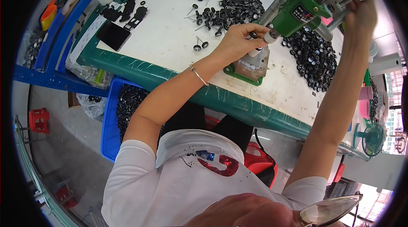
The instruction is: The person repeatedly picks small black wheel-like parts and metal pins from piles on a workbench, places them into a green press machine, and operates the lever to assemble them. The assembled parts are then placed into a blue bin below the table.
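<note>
Under the press head: a small black part (253, 35), seemingly a wheel, is pinched by the left hand (238, 40).
Below that pinch: the grey fixture block (251, 66) is set on a green base.
At the press lever (346, 2): the right hand (361, 12) is closed around it.
Beside the green press (297, 12): black wheels (312, 55) are heaped.
</note>
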The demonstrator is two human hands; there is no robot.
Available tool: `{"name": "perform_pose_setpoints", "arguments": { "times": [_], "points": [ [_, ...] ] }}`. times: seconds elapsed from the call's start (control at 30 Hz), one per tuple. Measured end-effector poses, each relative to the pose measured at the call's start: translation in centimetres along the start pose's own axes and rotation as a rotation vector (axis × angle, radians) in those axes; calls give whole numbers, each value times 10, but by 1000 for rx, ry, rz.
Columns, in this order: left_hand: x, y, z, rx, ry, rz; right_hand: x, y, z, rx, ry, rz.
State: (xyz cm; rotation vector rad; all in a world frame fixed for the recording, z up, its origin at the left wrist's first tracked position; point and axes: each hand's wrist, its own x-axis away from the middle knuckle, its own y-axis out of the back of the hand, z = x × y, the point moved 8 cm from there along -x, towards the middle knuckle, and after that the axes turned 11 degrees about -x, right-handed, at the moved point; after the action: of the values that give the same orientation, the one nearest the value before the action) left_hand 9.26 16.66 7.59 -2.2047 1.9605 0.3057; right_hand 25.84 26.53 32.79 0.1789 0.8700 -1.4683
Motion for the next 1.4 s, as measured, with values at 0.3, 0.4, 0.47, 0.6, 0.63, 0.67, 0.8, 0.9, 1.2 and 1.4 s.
{"name": "perform_pose_setpoints", "arguments": {
  "times": [0.3, 0.4, 0.47, 0.6, 0.63, 0.67, 0.8, 0.9, 1.2, 1.4],
  "points": [
    [11, 44, 13, 268, 220, -68, 6, 13, -50, -276, -266, 87],
    [35, 97, 13, 120, 350, -235, 4, 71, -87, -41, -268, 156],
    [32, 127, 24, 127, 204, -208, 36, 93, -108, 210, -277, 330],
    [40, 150, 22, -54, 258, -243, 96, 121, -165, 858, -244, 687],
    [42, 153, 21, -131, 258, -219, 108, 118, -164, 1035, -112, 749],
    [45, 155, 20, -208, 259, -200, 120, 113, -163, 1205, 30, 810],
    [40, 132, 1, -747, 315, 59, 137, 121, -185, 1273, 156, 893],
    [32, 111, 1, -954, 46, 217, 135, 121, -192, 1262, 104, 871],
    [14, 83, 19, -1340, 86, 367, 144, 105, -177, 469, -447, 563],
    [19, 94, 6, -909, -201, -25, 183, 59, -159, 320, -571, 650]
  ]
}}
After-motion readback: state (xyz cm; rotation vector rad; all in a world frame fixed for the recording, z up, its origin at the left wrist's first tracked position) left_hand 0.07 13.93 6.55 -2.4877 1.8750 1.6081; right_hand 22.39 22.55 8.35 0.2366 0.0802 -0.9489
